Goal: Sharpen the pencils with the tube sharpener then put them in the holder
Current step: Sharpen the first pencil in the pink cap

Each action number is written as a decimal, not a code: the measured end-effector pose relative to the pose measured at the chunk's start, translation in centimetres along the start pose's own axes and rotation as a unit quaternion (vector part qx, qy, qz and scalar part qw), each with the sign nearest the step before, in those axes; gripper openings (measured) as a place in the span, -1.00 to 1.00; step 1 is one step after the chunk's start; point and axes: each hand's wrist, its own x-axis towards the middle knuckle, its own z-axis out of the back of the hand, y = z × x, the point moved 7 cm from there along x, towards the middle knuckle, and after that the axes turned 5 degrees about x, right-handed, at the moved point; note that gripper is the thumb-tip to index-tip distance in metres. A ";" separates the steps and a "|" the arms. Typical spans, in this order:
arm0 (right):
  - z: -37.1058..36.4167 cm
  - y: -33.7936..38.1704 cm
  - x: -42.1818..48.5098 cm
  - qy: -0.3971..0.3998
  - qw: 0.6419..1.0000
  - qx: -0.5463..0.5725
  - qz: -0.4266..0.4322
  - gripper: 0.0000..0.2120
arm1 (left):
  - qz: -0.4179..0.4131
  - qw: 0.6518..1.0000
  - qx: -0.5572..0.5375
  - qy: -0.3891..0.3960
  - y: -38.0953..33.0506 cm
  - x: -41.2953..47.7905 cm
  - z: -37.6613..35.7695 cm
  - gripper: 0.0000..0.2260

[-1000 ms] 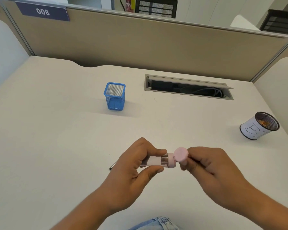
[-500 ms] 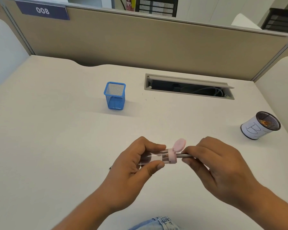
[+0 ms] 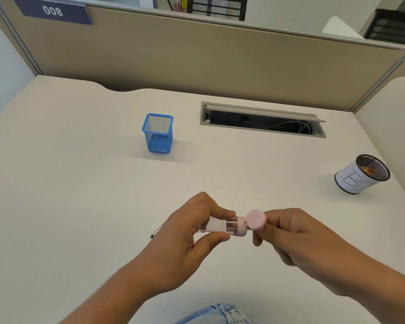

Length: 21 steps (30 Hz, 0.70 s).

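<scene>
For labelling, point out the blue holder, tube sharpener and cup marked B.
blue mesh holder (image 3: 159, 142): head view, front wall.
tube sharpener (image 3: 216, 225): head view, clear barrel.
cup marked B (image 3: 351, 181): head view, paper wrap.

On the white table (image 3: 56, 183), right of the blue square mesh holder (image 3: 159, 134): grey cable hatch (image 3: 262, 112), then paper-wrapped mesh cup (image 3: 353, 181), nearer.

White desk (image 3: 80, 183), beige partition (image 3: 220, 59), cable tray (image 3: 262, 120)

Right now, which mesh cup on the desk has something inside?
The round black mesh cup wrapped in white paper marked B, at the right: orange bits show inside it. The square blue mesh holder shows only its own mesh.
</scene>
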 end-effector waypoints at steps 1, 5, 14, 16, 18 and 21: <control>0.2 0.4 0.0 -0.012 0.997 -0.063 0.046 -0.69 | 0.011 1.000 0.019 0.011 0.2 0.0 -0.1 -0.79; 0.7 2.2 -0.4 -0.101 0.909 -0.331 0.233 -0.79 | 0.019 0.993 0.098 0.056 0.5 0.3 -0.5 -0.72; -0.1 1.9 0.3 -0.110 0.924 -0.297 0.213 -0.66 | -0.004 0.992 0.122 0.018 0.1 0.2 -0.1 -0.74; 0.3 -0.5 1.0 -0.082 0.991 -0.095 0.045 -0.67 | -0.035 0.984 0.175 0.012 -0.3 0.2 -0.4 -0.74; -0.3 -1.8 1.0 -0.035 0.996 0.043 -0.063 -0.71 | -0.057 0.978 0.202 0.015 -0.5 0.2 -0.6 -0.75; -0.3 -1.1 0.8 -0.037 0.999 -0.003 -0.010 -0.61 | -0.033 0.986 0.161 0.017 -0.1 0.4 -0.2 -0.73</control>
